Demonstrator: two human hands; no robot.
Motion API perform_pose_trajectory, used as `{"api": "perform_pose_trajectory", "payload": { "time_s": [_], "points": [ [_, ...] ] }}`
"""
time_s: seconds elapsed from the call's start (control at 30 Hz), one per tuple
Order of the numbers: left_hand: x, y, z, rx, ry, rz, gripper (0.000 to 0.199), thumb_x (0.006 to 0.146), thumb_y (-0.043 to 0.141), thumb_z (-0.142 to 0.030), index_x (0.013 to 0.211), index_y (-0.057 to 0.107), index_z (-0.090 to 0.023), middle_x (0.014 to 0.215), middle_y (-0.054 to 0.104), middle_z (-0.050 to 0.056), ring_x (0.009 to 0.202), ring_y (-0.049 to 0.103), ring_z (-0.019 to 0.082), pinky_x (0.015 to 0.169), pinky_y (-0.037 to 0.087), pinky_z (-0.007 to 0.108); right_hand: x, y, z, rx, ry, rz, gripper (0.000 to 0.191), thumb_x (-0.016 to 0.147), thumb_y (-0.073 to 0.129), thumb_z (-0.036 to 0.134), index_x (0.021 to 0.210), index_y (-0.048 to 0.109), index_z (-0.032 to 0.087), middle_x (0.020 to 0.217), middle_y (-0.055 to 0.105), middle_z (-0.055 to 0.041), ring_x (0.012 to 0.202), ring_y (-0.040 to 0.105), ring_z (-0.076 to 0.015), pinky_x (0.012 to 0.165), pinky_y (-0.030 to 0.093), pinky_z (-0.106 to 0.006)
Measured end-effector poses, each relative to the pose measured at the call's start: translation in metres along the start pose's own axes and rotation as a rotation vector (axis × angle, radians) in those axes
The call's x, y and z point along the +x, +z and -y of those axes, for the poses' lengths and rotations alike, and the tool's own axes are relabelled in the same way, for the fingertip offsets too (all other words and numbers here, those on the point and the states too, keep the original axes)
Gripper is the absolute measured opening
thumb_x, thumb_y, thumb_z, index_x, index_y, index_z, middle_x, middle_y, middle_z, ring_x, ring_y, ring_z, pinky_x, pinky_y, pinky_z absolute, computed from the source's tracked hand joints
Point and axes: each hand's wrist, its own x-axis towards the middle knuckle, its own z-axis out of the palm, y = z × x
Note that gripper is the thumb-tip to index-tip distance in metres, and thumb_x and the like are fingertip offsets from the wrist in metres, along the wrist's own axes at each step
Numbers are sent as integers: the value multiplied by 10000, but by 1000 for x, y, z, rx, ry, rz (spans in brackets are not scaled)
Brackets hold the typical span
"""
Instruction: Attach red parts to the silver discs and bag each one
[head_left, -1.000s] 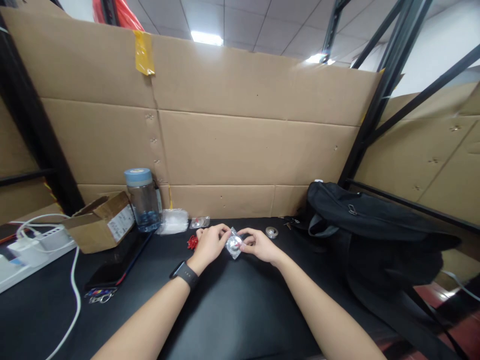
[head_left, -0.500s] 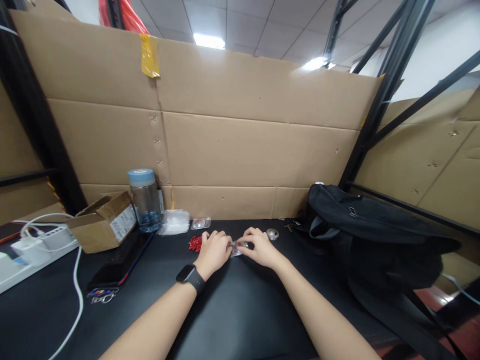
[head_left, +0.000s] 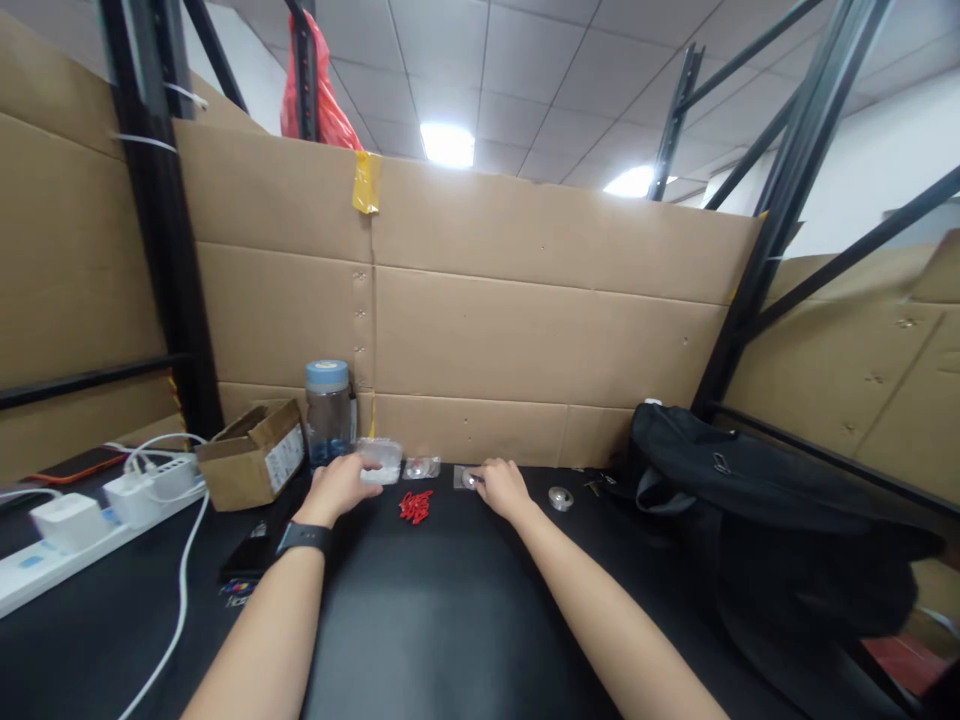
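Note:
My left hand (head_left: pixel 339 490), with a dark watch on the wrist, reaches to the stack of clear plastic bags (head_left: pixel 382 460) beside the bottle. Its fingertips are at the stack's near edge; whether they grip a bag cannot be made out. My right hand (head_left: pixel 504 487) has its fingers bent together at a small clear packet (head_left: pixel 463 478) lying on the black table. Between my hands is a pile of small red pieces (head_left: pixel 415 507). Behind the pile lies another filled clear packet (head_left: pixel 421 467). A round silvery roll (head_left: pixel 560 498) sits right of my right hand.
A blue-lidded bottle (head_left: pixel 328 410), an open cardboard box (head_left: pixel 251 455), a phone (head_left: pixel 251 555) and a white power strip (head_left: pixel 105 530) with cables stand at left. A black bag (head_left: pixel 772 510) fills the right side. Cardboard panels (head_left: pixel 510 330) stand behind the table (head_left: pixel 435 620).
My left hand has moved left from the packet to the clear bags, uncovering the red pile. My right hand has moved farther back with the packet. The camera view has shifted.

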Motion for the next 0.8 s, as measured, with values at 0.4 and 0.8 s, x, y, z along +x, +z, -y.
{"api": "perform_pose_trajectory", "payload": {
  "time_s": [0.4, 0.8],
  "points": [
    [-11, -7, -10, 78, -70, -213, 286, 914, 482, -358, 947, 747, -256, 1030, 749, 105, 1068, 630, 320, 889, 401, 425, -8, -21, -23, 16, 119, -208, 212, 926, 504, 232, 1040, 683, 212, 1106, 682, -85, 1062, 591, -226, 899, 376, -322],
    [-54, 16, -164, 33, 574, -163, 288, 961, 426, -230, 899, 705, -194, 918, 740, 126, 903, 689, 263, 875, 449, 383, -91, 2, -148, 422, 213, -119, 282, 811, 652, 290, 1043, 749, 162, 1030, 758, -104, 922, 698, -235, 842, 500, -318]
  ]
}}
